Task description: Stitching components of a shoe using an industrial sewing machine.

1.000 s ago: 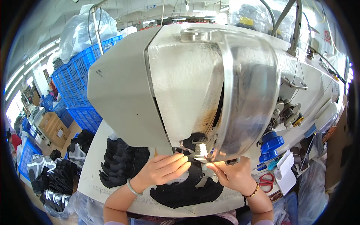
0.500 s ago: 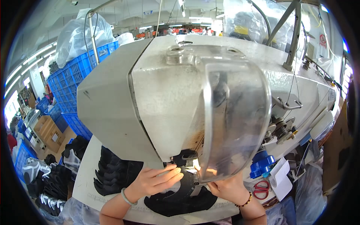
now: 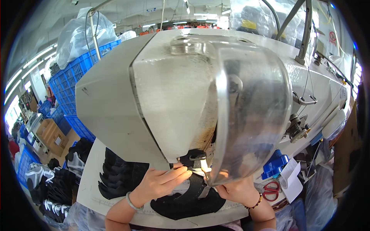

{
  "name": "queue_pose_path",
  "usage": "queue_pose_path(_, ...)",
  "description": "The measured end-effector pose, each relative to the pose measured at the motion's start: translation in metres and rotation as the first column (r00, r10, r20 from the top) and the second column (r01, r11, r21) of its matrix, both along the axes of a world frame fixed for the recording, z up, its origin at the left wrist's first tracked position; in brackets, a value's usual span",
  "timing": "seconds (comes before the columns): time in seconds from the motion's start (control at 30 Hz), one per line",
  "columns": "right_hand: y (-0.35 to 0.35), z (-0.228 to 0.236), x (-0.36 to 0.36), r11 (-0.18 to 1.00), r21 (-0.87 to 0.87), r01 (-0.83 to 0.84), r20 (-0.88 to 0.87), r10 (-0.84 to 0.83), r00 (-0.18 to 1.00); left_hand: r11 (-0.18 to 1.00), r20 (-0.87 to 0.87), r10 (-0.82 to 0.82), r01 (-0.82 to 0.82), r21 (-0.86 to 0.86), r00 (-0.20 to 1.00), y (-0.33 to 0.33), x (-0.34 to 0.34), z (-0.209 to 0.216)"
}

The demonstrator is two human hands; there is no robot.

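A black fabric piece, which looks like a shoe upper (image 3: 169, 206), lies on the pale machine bed with its curved band rising to the sewing point. Above it stands a large grey sewing machine head (image 3: 169, 96) with a clear curved cover (image 3: 252, 111). My left hand (image 3: 156, 188) reaches in from the left, fingers stretched out, tips at the band beside the presser foot; its thumb is hidden. On the right, my right hand (image 3: 241, 191) is curled with its thumb at the piece's right edge, gripping it. The clear cover partly hides those fingers.
Stacked black pieces (image 3: 119, 175) lie left of my left hand. Red-handled scissors (image 3: 271, 191), a blue container (image 3: 275, 164) and white paper (image 3: 290, 177) sit to the right. Blue crates (image 3: 77, 84) and grey-and-black shoe parts (image 3: 38, 175) stand at the left.
The view has shifted a little, so the machine head looks larger and its cover sits further right. My left fingertips are still by the presser foot; my right hand keeps its curled hold.
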State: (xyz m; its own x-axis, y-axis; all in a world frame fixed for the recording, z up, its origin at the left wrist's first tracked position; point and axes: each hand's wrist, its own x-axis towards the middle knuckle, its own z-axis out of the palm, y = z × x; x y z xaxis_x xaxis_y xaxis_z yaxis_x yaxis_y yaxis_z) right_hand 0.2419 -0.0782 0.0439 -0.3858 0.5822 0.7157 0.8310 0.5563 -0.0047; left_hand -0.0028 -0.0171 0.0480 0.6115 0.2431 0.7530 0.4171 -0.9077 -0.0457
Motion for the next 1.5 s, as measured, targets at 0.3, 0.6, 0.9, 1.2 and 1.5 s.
queue_pose_path(0.3, 0.0, 0.016, -0.003, 0.999, 0.038, -0.007, -0.012, 0.008, 1.0, 0.999, -0.025, 0.018, -0.017, 0.041, 1.0, 0.0, 0.003, 0.004)
queue_pose_path(0.6, -0.014, 0.015, 0.004, 0.98, -0.201, -0.004, -0.162, -0.029, 0.986, 0.999, -0.008, 0.028, -0.028, 0.02, 1.0, -0.002, 0.006, 0.009)
queue_pose_path(0.9, -0.009, 0.006, -0.005, 0.985, -0.158, -0.066, -0.101, 0.05, 0.994, 0.995, -0.032, 0.082, -0.08, 0.065, 0.996, -0.003, 0.008, 0.008)
queue_pose_path(1.2, -0.007, 0.01, -0.005, 0.991, -0.019, 0.136, 0.028, -0.135, 0.99, 0.997, -0.019, 0.03, -0.031, -0.067, 0.999, -0.002, 0.001, -0.001)
queue_pose_path(1.5, 0.0, 0.009, -0.008, 0.993, 0.1, 0.068, 0.097, -0.078, 0.992, 0.993, -0.037, 0.041, -0.044, -0.106, 0.998, -0.003, 0.001, 0.002)
